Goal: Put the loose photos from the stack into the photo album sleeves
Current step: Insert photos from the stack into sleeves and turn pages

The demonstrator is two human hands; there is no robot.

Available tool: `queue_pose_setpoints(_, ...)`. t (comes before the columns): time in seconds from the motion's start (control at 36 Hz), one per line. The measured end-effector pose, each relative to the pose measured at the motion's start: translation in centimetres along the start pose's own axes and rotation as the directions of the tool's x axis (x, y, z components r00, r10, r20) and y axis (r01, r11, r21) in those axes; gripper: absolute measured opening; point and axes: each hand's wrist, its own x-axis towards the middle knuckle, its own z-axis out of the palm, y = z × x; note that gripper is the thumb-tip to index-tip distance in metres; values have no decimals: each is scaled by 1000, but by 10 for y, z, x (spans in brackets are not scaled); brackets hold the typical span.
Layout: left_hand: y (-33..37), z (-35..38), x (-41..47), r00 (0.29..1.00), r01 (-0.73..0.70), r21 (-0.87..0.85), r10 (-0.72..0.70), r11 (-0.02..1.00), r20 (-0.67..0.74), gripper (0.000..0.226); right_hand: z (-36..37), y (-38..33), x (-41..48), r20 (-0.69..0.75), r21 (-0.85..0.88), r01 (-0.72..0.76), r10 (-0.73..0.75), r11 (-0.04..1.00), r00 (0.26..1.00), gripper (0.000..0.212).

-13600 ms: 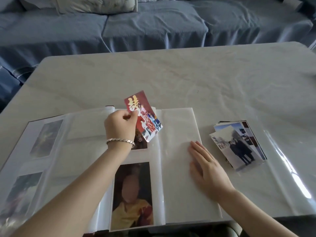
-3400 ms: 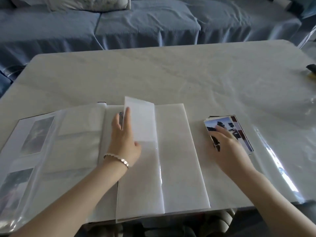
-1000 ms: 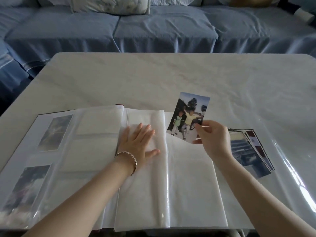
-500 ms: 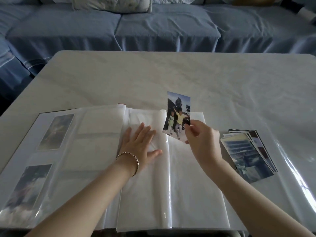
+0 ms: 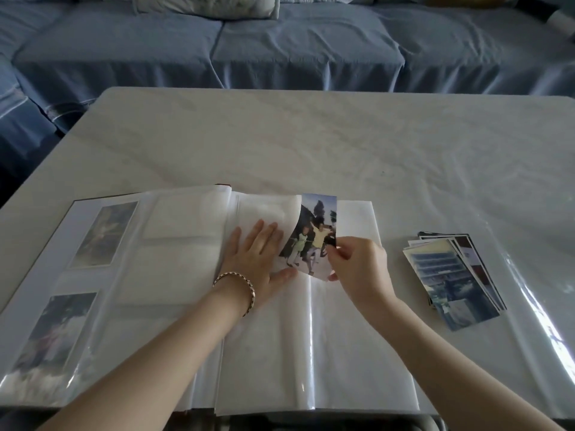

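Glossy colour photo (image 5: 315, 231), upright, is pinched in right hand (image 5: 361, 269) fingers. Translucent white sleeve (image 5: 264, 209), leftward, is pressed under flat left hand (image 5: 253, 259).

A single head-worn camera is looking forward and steeply down over the counter (image 5: 311, 144), sitting close above its near edge. The open album (image 5: 180, 275) is filling the lower frame nearest the lens, the left forearm (image 5: 155, 353) and right forearm (image 5: 451, 368) are entering from the bottom edge, and the blue sofa (image 5: 280, 51) is running across the far top.
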Motion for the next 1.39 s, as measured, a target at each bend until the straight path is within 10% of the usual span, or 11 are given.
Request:
queue_pose_setpoints(0.31,-9,-15,-17,989,142,158,-133,977,-63,99,2,6,24,184,-97,-115,132,989,974,12)
queue_pose_setpoints(0.42,-30,-14,-29,986,148,106,-138,983,-96,107,10,1,29,224,-125,-100,126,987,966,42)
queue_pose_setpoints(0.69,-36,-15,-32,986,130,-8,-130,991,-109,109,26,-15,30,216,-9,-8,10,1000,976,40)
queue_pose_setpoints(1.08,-36,-15,-32,984,131,-37,-134,991,-120,110,37,-28,21,258,215,-321,263,922,930,7)
queue_pose_setpoints(1.39,-36,-13,-31,981,143,-28,-146,989,-126,107,40,-32,14,275,-57,-246,252,968,928,24)
